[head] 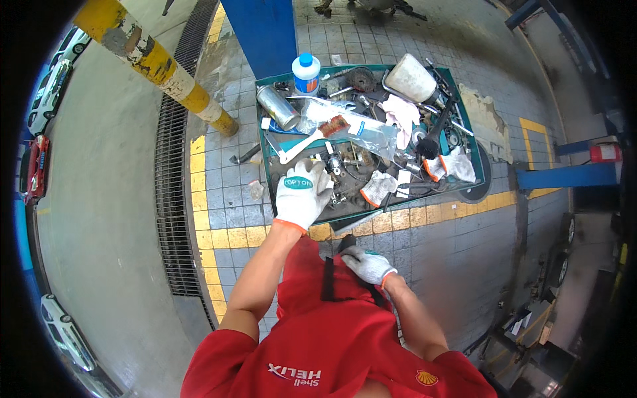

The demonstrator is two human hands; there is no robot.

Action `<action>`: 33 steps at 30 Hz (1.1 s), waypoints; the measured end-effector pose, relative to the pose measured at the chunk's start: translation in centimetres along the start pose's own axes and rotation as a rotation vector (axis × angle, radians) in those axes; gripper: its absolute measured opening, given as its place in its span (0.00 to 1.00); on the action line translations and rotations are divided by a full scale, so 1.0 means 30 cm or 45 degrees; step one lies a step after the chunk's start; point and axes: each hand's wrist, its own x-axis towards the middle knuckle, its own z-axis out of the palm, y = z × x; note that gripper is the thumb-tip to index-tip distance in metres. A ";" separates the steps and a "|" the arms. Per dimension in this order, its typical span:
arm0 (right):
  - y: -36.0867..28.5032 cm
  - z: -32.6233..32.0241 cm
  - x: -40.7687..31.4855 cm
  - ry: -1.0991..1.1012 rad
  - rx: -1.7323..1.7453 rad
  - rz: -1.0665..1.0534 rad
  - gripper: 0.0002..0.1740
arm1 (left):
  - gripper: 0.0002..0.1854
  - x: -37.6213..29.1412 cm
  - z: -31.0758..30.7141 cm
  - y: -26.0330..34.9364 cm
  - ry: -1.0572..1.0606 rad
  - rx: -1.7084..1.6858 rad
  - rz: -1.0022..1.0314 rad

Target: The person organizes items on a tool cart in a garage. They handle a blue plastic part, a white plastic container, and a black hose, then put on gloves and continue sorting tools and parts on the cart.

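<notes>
My left hand [302, 191], in a white work glove with an orange cuff, reaches over the near left part of a green-rimmed tool tray [272, 186]. Its fingers lie among small metal parts; whether they hold anything is hidden. Just beyond them lies a white-handled brush [303, 144] with reddish-brown bristles, partly on a clear plastic bag [368, 130]. My right hand [368, 264], gloved alike, rests low in front of the red clothing, beside a dark object at its fingertips; its grip is unclear. Spare gloves [380, 188] lie at the tray's near side.
The tray also bears a metal can [278, 107], a blue-capped bottle [305, 74], a whitish plastic container [410, 78], a pink cloth [400, 117] and a black brush [432, 142]. A yellow-and-white post [164, 69] leans at left by a floor grate [171, 199]. A blue column [261, 35] stands behind.
</notes>
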 end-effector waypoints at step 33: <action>-0.317 -0.368 0.335 0.573 -0.497 -0.227 0.25 | 0.19 -0.699 0.060 -0.565 0.090 -0.262 -0.861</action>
